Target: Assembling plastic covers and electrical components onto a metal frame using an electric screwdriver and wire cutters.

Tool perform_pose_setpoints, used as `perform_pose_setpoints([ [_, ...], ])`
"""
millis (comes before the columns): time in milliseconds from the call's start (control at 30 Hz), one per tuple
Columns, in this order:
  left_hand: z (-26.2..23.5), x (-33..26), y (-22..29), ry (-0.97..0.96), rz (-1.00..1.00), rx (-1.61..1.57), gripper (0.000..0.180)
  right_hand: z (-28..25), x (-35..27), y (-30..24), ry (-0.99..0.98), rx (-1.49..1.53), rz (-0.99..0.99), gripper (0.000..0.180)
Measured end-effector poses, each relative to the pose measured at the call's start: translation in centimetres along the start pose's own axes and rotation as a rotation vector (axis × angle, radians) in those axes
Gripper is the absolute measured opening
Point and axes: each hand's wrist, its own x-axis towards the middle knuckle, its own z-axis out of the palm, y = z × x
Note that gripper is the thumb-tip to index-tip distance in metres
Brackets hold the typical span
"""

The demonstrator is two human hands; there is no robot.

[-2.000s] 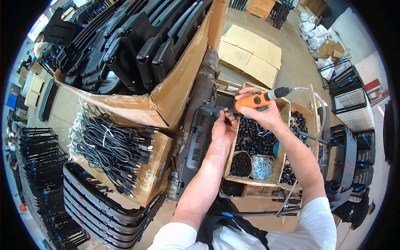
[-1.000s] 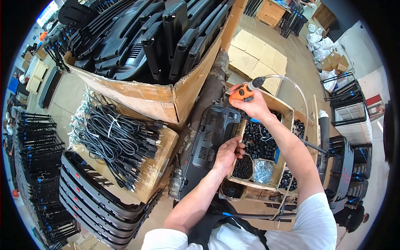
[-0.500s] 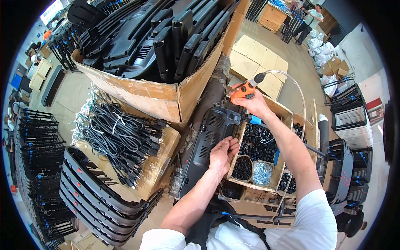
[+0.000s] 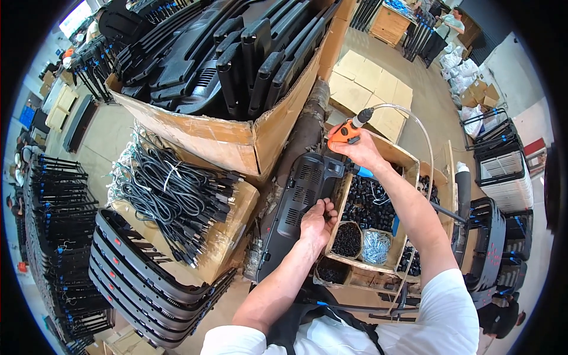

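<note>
Right grip (image 4: 362, 149) is wrapped around an orange powered tool (image 4: 343, 135) at the upper end of a black vented housing (image 4: 305, 183); the tool's tip is hidden. Left grip (image 4: 316, 223) lies at the housing's 4 o'clock edge, its fingers curled narrow, and I cannot tell whether anything is pinched in them. The housing sits near the middle of the view, its upper end pointing toward 1 o'clock. At 3 o'clock from the left grip, a wooden tray (image 4: 362, 262) holds black parts (image 4: 364, 204), with small black pieces (image 4: 347, 239) and silver screws (image 4: 375, 245) in 2 near compartments. From the tool, a clear hose (image 4: 414, 116) leaves toward 1 o'clock. Farther out, bundled black cables (image 4: 168, 183) lie at 9 o'clock, stacked curved frames (image 4: 139, 266) at 8 o'clock, and a large carton (image 4: 195, 133) of black plastic covers (image 4: 195, 74) at 10 o'clock. Beyond, flat cardboard sheets (image 4: 370, 89) lie at 1 o'clock, and 1 person (image 4: 452, 26) stands near 2 o'clock.
</note>
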Motion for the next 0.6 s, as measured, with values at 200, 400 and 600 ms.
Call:
perform_pose_setpoints([
  [200, 1.0, -0.2, 1.2, 0.018, 0.029, 0.058, 0.028, 0.7, -0.1, -0.2, 0.011, -0.033, 0.014, 0.035],
  [400, 2.5, 0.8, 3.0, 0.016, 0.053, 0.047, 0.030, 1.5, -0.2, -0.4, 0.088, -0.024, -0.042, 0.043],
  [600, 2.6, 2.7, 4.4, 0.037, 0.113, -0.057, 0.029, 2.4, -3.1, -2.2, 0.109, 0.034, -0.136, 0.048],
])
